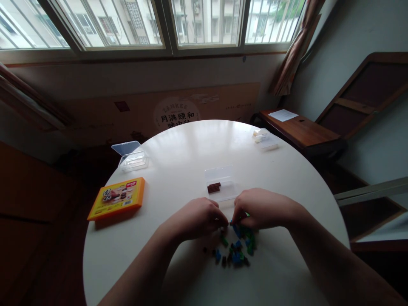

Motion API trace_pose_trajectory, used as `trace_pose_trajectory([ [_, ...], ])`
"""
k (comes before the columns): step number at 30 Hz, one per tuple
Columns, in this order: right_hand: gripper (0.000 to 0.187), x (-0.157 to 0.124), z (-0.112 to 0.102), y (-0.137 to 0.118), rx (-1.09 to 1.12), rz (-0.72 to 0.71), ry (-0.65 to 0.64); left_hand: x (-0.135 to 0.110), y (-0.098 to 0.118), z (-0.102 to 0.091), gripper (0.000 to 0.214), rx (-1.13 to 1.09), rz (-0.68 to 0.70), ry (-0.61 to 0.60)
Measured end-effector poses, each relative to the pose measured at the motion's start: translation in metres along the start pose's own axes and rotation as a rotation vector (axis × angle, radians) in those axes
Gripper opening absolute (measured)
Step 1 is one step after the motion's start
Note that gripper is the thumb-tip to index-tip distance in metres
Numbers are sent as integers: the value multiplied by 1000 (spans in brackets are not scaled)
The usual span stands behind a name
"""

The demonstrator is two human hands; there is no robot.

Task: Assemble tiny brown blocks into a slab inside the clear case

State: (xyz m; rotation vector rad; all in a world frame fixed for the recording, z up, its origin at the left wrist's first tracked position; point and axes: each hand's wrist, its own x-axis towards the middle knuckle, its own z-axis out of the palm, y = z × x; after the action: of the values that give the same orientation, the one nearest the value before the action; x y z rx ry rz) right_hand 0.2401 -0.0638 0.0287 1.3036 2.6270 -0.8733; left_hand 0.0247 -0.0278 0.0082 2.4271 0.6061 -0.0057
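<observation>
Both of my hands rest on a round white table [178, 170], fingertips meeting above a small heap of blue, green and dark building bricks [236, 250]. My left hand [197, 217] is curled with its fingers pinched at the heap's top edge. My right hand [259, 208] is curled too, pinching a small blue and green brick against the left fingertips. Just beyond the hands stands a clear plastic box [221, 183] with its lid up and a row of dark red bricks [213, 188] inside.
An orange flat box [117, 199] lies at the table's left. A second open clear box [132, 156] sits at the far left edge and a third [265, 139] at the far right. A wooden side table with a paper [299, 127] stands to the right.
</observation>
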Motion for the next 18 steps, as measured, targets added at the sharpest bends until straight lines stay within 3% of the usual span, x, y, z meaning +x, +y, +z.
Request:
trace_pose_trajectory([
  [5,43,4,4,-4,14,-28,45,-5,-7,-6,26,25,-62,57],
  [13,30,13,3,-6,-17,-75,163,-12,-17,-11,26,57,-117,122],
  [18,27,17,11,-8,-62,-109,158,-9,-17,-9,23,100,-153,143],
])
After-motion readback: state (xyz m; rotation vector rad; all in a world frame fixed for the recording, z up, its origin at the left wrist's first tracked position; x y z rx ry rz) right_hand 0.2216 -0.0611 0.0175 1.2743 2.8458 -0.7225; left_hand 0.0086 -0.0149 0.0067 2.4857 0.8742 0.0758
